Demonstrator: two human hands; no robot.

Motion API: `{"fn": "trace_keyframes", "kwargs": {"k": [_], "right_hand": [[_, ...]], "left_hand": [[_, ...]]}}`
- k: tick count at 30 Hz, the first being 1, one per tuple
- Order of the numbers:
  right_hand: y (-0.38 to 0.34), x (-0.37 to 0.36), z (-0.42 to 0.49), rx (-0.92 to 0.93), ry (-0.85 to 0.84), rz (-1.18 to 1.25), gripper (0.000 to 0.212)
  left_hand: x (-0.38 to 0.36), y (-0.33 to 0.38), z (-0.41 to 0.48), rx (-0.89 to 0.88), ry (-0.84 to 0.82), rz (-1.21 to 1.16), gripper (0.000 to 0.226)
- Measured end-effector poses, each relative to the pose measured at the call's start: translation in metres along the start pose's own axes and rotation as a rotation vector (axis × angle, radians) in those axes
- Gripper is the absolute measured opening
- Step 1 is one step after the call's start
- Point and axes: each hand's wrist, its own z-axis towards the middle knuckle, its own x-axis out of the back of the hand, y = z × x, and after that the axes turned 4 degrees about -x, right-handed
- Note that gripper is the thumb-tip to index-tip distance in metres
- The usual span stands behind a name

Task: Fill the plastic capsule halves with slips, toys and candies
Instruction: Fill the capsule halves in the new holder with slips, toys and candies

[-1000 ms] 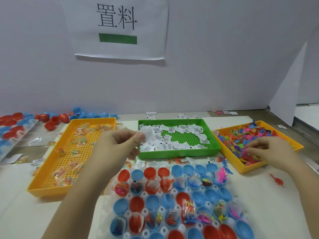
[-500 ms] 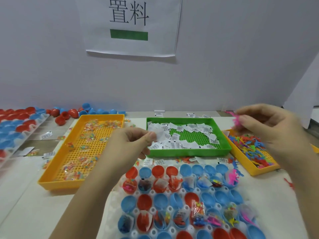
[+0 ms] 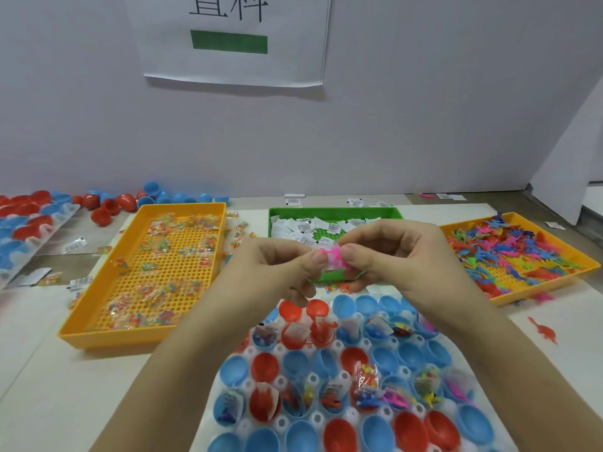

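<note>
Both hands curled: left hand [image 3: 277,272] and right hand [image 3: 401,256] pinching pink toy [image 3: 332,258].

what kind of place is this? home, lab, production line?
Probably a manual packing station, not a home. Stock is sorted into an orange perforated plastic tray of candy packets and a green perforated plastic tray of paper slips; a printed paper sign hangs on the white partition behind.

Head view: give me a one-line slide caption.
Left hand and right hand pinch a pink toy between them near the green slip tray, above rows of red and blue capsule halves.
</note>
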Motion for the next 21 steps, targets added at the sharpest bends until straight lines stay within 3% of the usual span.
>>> {"fn": "trace_keyframes", "kwargs": {"k": [6,15,18,21], "right_hand": [[-0.003,0.002,-0.001,-0.017,-0.015,-0.023,0.016],[-0.002,0.001,-0.002,-0.014,0.01,-0.098,0.02],[-0.002,-0.001,-0.004,-0.073,0.017,-0.036,0.034],[-0.006,-0.002,-0.013,-0.106,-0.031,0.029,0.033]], "left_hand": [[0.006,0.004,-0.001,0.022,-0.105,-0.046,0.04],[0.005,0.006,-0.003,-0.038,-0.068,0.132,0.035],[0.003,0.008,-0.005,-0.068,-0.039,0.156,0.03],[-0.004,0.011,-0.01,-0.116,0.016,0.182,0.021]]}}
